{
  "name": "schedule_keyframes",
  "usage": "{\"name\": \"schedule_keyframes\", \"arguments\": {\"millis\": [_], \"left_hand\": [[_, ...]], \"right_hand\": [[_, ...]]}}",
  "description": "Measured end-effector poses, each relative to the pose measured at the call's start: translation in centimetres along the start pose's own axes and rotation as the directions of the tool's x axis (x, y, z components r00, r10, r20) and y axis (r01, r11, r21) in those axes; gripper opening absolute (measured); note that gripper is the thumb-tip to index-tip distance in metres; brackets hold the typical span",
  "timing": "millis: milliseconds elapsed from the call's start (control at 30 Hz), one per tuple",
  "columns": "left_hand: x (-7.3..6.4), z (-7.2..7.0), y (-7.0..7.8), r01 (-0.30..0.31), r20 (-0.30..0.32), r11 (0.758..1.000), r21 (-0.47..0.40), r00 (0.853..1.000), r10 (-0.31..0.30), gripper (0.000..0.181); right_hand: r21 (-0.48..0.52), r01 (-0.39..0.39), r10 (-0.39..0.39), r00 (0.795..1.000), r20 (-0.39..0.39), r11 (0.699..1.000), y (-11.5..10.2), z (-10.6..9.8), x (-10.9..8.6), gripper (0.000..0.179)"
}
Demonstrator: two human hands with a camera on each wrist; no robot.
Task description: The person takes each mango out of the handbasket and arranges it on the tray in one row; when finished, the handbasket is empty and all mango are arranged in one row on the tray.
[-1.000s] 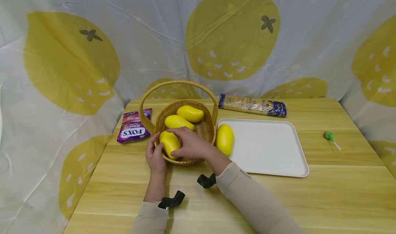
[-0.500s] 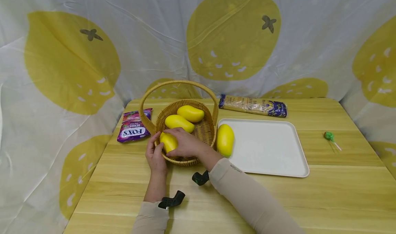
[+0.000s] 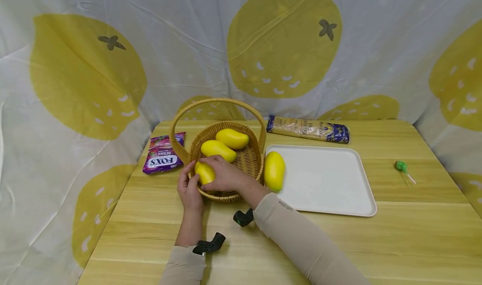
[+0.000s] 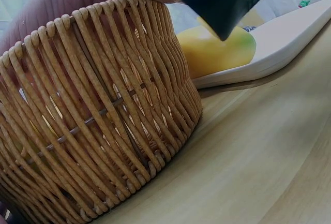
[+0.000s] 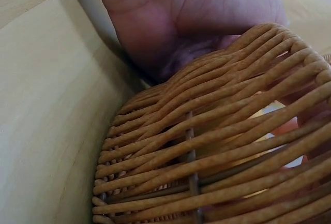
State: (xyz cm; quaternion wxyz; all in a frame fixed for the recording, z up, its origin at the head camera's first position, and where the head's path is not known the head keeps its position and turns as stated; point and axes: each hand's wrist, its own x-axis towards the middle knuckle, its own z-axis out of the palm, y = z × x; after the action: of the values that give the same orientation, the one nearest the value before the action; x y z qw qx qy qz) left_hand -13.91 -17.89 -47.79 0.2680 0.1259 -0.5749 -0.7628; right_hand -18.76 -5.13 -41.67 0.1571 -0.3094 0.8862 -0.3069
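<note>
A wicker basket with a tall arched handle stands on the wooden table. My left hand holds its near left rim, with fingertips over the edge. Inside the basket, my right hand grips a yellow mango at the near left, partly hidden under the palm. Behind it lie a second mango and a third mango. Woven canes of the basket fill much of the left wrist view. In the right wrist view, the basket's side stands before the left hand.
Right of the basket is a white tray, with another mango at its left edge. A purple Fox's candy bag lies at the left. Behind the tray is a noodle pack; a green lollipop lies far right.
My right hand has moved slightly left and down with the mango, toward the basket's near left wall, then nearly stopped. My left hand stays at the rim.
</note>
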Motion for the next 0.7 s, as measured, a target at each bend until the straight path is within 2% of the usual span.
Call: {"name": "schedule_keyframes", "arguments": {"millis": [400, 700], "left_hand": [[-0.1, -0.13, -0.09, 0.018, 0.005, 1.0, 0.012, 1.0, -0.018, 0.041], [-0.1, -0.01, 0.08, 0.027, 0.016, 0.999, 0.031, 1.0, -0.027, 0.042]], "right_hand": [[0.004, -0.022, 0.022, 1.0, 0.003, 1.0, 0.04, 0.25, 0.01, 0.082], [0.011, -0.006, 0.006, 1.0, -0.003, 1.0, 0.01, 0.16, -0.05, 0.081]]}}
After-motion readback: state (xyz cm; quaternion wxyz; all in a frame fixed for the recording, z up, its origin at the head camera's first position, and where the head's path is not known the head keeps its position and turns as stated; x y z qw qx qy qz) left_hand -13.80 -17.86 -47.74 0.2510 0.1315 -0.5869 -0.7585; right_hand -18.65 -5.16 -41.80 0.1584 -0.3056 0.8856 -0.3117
